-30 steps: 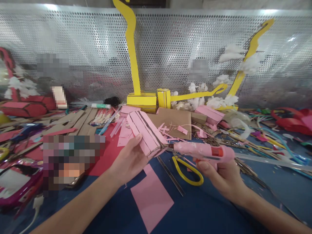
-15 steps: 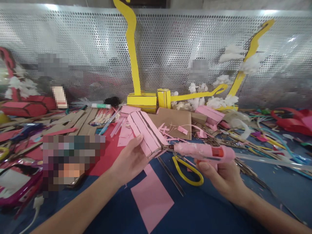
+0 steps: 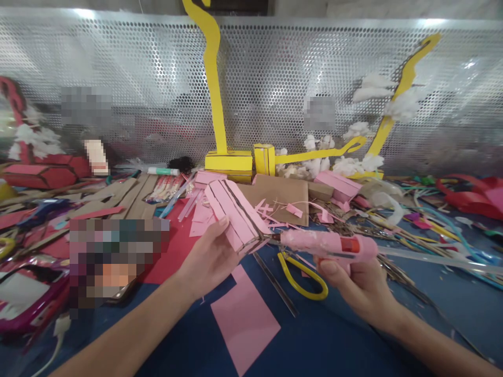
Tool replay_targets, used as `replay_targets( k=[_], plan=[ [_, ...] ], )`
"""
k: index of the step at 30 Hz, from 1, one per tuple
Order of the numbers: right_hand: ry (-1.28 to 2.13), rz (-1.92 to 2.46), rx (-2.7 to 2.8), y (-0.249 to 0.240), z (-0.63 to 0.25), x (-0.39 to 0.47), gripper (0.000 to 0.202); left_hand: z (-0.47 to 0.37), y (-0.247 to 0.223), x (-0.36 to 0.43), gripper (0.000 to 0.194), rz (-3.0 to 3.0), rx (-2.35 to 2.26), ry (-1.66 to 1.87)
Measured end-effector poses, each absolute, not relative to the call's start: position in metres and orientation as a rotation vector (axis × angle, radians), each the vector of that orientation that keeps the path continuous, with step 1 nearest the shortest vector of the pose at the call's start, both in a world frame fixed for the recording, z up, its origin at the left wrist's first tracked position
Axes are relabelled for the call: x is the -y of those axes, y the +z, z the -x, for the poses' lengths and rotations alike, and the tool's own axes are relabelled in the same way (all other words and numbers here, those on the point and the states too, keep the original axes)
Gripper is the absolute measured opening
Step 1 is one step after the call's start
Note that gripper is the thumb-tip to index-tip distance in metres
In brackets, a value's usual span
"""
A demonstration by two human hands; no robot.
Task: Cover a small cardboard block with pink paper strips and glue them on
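Observation:
My left hand [image 3: 210, 259] grips a pink paper-covered box [image 3: 237, 215] with dark seams, tilted, with the thumb on its near side. A pink glue gun [image 3: 322, 243] with a red window is in my right hand [image 3: 359, 288], its fingers wrapped round the handle. The gun's dark tip points left and meets the box's lower right edge. A clear glue stick [image 3: 428, 257] juts from the back of the gun. Below my hands a pink paper sheet [image 3: 247, 320] lies on the blue table [image 3: 314, 340].
Yellow-handled scissors [image 3: 304, 277] lie between my hands. Behind stand yellow boxes [image 3: 228, 161] with tall strips, against a perforated metal screen [image 3: 275, 78]. Red paper [image 3: 167, 262] and cardboard strips [image 3: 133, 198] lie left; cotton, sticks and pink scraps are spread on the right.

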State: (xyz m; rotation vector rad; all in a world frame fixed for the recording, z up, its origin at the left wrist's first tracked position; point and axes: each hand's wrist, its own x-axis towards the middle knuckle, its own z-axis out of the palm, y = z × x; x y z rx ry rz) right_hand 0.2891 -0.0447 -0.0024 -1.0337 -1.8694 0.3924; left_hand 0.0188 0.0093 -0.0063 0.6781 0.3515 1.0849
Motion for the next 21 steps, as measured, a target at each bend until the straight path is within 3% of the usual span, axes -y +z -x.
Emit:
replay_targets(
  k=[21],
  plan=[
    [0.356,1.03,1.875,0.0009,-0.2864,0.0452,0.029,-0.0188,-0.0059,-0.0101,0.041,-0.62,-0.325,1.121]
  ],
)
